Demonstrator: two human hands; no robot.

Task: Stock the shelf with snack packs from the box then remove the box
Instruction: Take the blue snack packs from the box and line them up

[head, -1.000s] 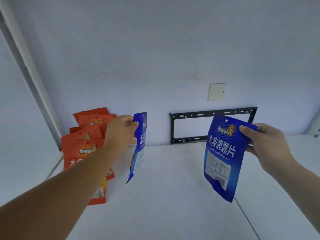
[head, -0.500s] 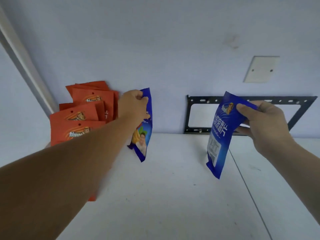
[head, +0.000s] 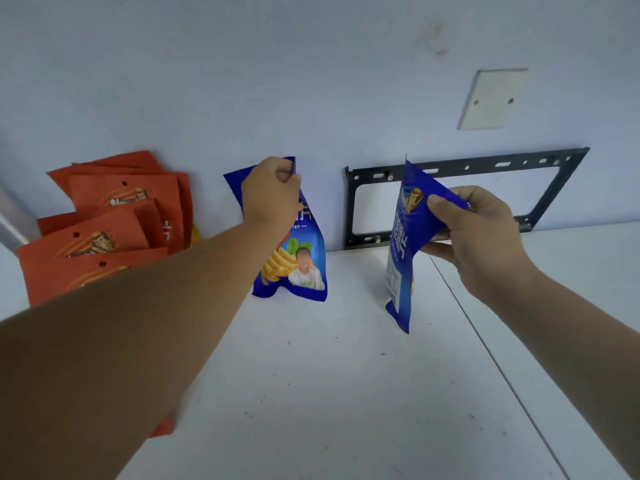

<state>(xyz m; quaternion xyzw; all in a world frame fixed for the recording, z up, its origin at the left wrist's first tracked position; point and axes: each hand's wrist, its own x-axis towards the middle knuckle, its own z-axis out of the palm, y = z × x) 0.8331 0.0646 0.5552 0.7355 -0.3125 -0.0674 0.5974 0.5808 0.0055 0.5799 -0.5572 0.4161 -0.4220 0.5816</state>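
Note:
My left hand (head: 272, 194) grips the top edge of a blue snack pack (head: 298, 268). That pack stands against the back wall with its bottom on the white shelf (head: 329, 375). My right hand (head: 481, 230) pinches the top of a second blue snack pack (head: 403, 258), which hangs edge-on a little above the shelf. Several orange snack packs (head: 114, 216) lean against the wall at the left, partly hidden by my left forearm. The box is not in view.
A black metal bracket (head: 450, 169) is fixed to the wall behind the right pack. Above it sits a blank white wall plate (head: 491, 98). A seam (head: 491, 355) runs through the shelf surface on the right. A white side panel bounds the shelf at far left.
My left hand moved the first blue pack back to the wall and turned its front toward me, its bottom now resting on the shelf. My right hand shifted slightly left with its pack.

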